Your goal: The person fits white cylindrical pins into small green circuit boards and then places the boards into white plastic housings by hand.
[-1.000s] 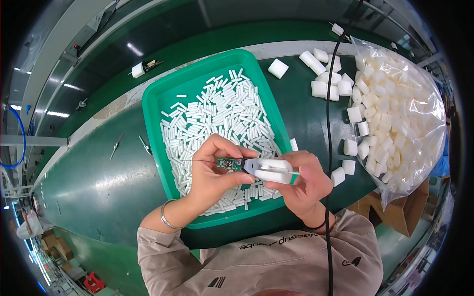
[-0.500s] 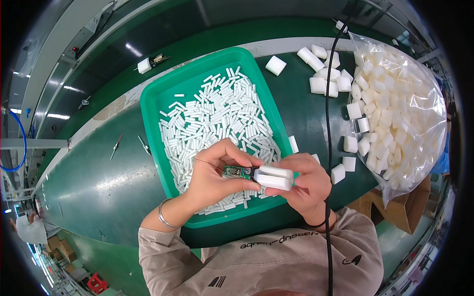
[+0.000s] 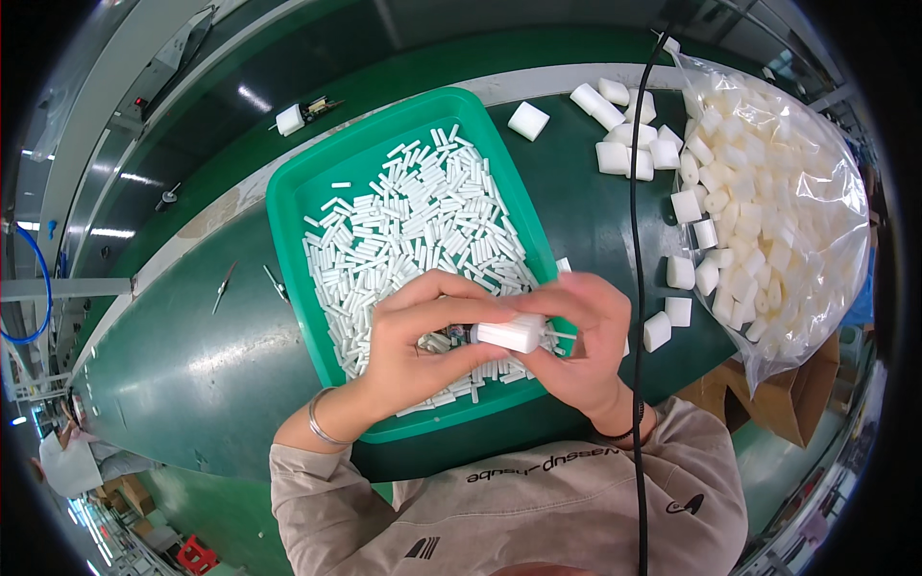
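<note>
Both my hands are above the near part of a green tray (image 3: 280, 240) with many short white rods (image 3: 423, 211) lying in it. Between them is a small circuit-board assembly with a white foam block (image 3: 509, 333) folded round its right end. My left hand (image 3: 423, 331) is closed on the left part, its fingers hiding most of the board. With thumb and fingers, my right hand (image 3: 588, 336) pinches the foam. A thin pale pin (image 3: 563, 335) sticks out of the foam's right end, toward my right palm.
White foam blocks (image 3: 624, 158) lie right of the tray, by a clear plastic bag (image 3: 797, 211) full of them. A black cable (image 3: 635, 240) hangs across the right side. Beyond the bench edge lies a similar foam-ended assembly (image 3: 290, 119). A cardboard box (image 3: 802, 394) stands below the bag.
The foam has closed from two spread halves into one block round the assembly's end. My right fingers have shifted over its top, and the board is now mostly covered.
</note>
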Demonstrator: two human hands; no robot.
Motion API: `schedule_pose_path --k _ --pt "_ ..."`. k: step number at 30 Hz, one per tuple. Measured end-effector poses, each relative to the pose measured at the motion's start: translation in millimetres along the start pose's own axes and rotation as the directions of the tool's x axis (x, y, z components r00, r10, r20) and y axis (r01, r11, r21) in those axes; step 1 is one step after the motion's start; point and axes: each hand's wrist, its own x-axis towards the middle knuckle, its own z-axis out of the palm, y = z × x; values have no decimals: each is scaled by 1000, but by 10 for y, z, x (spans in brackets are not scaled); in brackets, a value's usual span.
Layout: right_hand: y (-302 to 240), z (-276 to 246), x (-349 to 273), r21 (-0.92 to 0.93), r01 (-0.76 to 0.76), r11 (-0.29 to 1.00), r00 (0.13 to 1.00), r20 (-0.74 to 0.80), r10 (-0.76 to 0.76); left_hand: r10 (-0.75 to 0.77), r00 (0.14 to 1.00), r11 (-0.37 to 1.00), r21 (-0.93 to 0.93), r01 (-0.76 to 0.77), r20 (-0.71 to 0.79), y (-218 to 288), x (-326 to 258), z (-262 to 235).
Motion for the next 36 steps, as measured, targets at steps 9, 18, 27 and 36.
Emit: schedule_pose_path --k 9,18,27,36 --pt "-83 -82 74 129 -209 969 976 -34 215 -50 997 998 -27 49 -55 -23 48 -26" --pt "-154 30 116 250 -315 915 896 -238 374 -311 901 943 -219 252 -302 -137 254 -665" --pt "35 -7 116 -381 41 924 918 379 116 -305 396 724 59 687 -866 -1462 491 -3025" --pt "114 24 51 -436 111 893 852 504 140 306 922 -100 955 279 -237 -1522 1437 -2254"
